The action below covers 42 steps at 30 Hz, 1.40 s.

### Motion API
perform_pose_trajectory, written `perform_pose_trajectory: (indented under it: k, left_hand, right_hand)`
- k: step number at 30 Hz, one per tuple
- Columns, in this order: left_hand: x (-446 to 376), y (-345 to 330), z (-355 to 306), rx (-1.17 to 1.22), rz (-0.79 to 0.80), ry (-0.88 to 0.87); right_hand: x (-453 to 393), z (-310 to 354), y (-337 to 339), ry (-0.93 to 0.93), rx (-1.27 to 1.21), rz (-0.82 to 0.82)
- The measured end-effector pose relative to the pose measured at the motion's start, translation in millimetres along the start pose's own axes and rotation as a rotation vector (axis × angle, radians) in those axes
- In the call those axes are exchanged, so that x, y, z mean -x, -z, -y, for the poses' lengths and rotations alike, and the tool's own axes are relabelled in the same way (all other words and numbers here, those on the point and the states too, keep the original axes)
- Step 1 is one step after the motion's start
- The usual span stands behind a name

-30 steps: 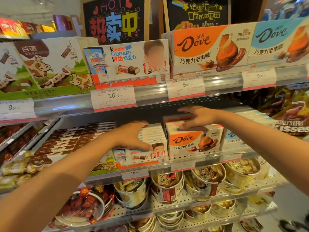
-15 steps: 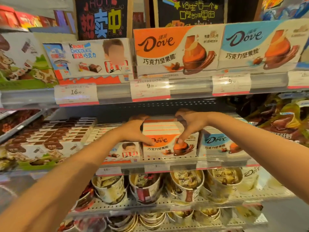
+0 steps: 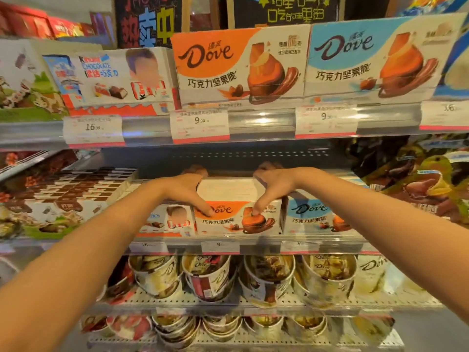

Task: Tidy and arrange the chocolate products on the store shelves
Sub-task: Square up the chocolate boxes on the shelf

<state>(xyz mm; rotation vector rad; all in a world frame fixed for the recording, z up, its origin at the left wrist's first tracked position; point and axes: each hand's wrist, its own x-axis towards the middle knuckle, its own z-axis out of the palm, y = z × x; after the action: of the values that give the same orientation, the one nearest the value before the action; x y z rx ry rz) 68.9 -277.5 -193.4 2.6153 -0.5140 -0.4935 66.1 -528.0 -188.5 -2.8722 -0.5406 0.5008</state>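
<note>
The orange Dove box (image 3: 237,219) stands at the front edge of the middle shelf (image 3: 330,246), between the Kinder box (image 3: 165,221) and the blue Dove box (image 3: 314,217). Left hand (image 3: 186,190) and right hand (image 3: 272,186) grip its top corners, thumbs pressed on its front face.

Tiered metal store shelving (image 3: 261,123) fills the view, its front rails glossy with reflected overhead light. White price tags with red lower edges (image 3: 199,126) are clipped along the rails. The lower shelves are white perforated metal (image 3: 228,304), and a dark perforated back panel (image 3: 248,156) shows behind the middle tier. Above the top tier stand two black chalkboard signs (image 3: 148,21) with colourful hand-drawn Chinese lettering, apparently in wooden frames. The lighting is warm and fairly bright.
</note>
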Motion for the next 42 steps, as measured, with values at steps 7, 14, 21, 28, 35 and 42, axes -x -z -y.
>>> perform_pose_trajectory:
  k: [7, 14, 21, 28, 35, 42]
  left_hand:
    - [6.4, -3.7, 0.8, -0.001, -0.026, -0.010]
    - [1.2, 2.6, -28.1, -0.167, 0.085, -0.100]
    - [-21.6, -24.0, -81.3, -0.177, -0.088, -0.306]
    - [-65.1, -52.4, -132.8, -0.113, -0.099, -0.295]
    - [-77.1, -60.9, -154.2, -0.034, 0.069, -0.114]
    - [-72.8, -65.7, -141.9, -0.064, -0.037, -0.108]
  right_hand:
    - [-1.0, -2.6, -7.0, 0.035, -0.037, -0.044]
    - [20.1, -11.5, 0.7, 0.091, -0.190, -0.133]
    - [64.4, -70.4, 13.3, -0.033, -0.178, -0.258]
    - [88.2, -127.0, 19.6, -0.156, -0.111, -0.055]
    - [82.8, -151.3, 16.1, -0.113, -0.032, 0.026]
    - [75.8, -156.4, 12.0, -0.043, -0.044, -0.008]
